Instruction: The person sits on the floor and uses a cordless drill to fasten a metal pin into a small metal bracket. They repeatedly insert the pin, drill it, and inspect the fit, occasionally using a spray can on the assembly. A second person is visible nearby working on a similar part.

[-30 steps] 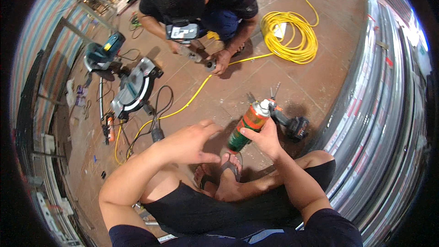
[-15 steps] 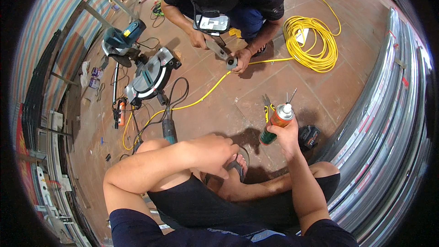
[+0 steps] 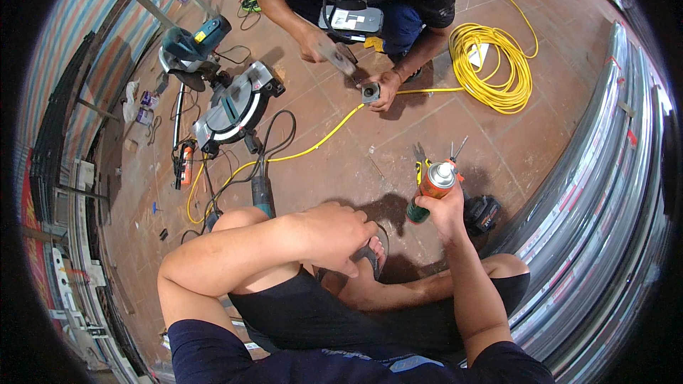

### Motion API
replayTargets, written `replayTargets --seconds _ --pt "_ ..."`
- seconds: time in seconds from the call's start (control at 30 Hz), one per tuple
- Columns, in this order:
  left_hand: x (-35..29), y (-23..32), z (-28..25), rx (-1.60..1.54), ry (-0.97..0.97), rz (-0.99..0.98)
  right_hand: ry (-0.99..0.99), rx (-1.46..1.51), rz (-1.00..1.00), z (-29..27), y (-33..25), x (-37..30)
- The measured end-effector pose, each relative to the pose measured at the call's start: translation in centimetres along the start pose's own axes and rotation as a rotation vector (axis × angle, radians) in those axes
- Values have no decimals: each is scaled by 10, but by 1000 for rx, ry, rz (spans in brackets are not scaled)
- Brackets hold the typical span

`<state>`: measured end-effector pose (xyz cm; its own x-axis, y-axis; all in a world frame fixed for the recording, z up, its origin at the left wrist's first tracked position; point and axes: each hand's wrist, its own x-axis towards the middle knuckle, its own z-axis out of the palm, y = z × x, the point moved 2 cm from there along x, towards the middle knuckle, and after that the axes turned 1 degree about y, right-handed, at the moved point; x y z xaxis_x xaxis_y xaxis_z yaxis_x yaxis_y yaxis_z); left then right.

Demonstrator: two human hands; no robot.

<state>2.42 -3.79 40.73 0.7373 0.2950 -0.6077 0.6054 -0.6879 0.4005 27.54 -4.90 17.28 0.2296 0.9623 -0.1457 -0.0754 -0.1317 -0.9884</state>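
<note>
My right hand [image 3: 442,213] is wrapped round an aerosol can [image 3: 439,182], orange and green with a pale cap, held upright above the floor. My left hand [image 3: 341,236] hangs loosely in front of my bent knee, thumb apart from the fingers, with nothing in it, near my sandalled foot [image 3: 373,252]. Just beyond the can lie yellow-handled pliers [image 3: 420,163] and a thin-shafted tool [image 3: 459,149], partly hidden by it. A black battery pack [image 3: 482,213] sits right of my wrist. Across from me a crouching person holds a small square metal piece [image 3: 371,92] and a blurred hammer-like tool [image 3: 336,57].
A mitre saw [image 3: 238,110] stands at the left, with a teal corded power tool [image 3: 262,195] by my knee. A yellow cable [image 3: 491,75] is coiled at the far right and runs across the tiles. Wrapped metal profiles [image 3: 590,220] line the right side.
The view has shifted slightly. The other person's tool has moved nearer the square piece in their hand. My hands keep their pose, the can still in my right.
</note>
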Motion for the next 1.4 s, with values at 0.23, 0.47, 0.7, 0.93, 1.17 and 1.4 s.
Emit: replayTargets --seconds 0.23,0.47,0.7,0.93,1.17,1.4 --pt "-6 1 1 21 22 19 -21 -42 -5 2 7 3" --pt "-10 0 2 -1 28 30 -15 -133 -24 3 7 2" --pt "-12 -1 -3 -25 21 40 -35 -155 -35 4 6 3" --pt "-11 1 -5 -26 31 43 -45 -141 -30 3 3 3" --pt "-9 1 -2 -3 20 43 -43 -141 -17 4 4 4" --pt "-11 2 -1 1 28 52 -38 -153 -11 4 5 2"
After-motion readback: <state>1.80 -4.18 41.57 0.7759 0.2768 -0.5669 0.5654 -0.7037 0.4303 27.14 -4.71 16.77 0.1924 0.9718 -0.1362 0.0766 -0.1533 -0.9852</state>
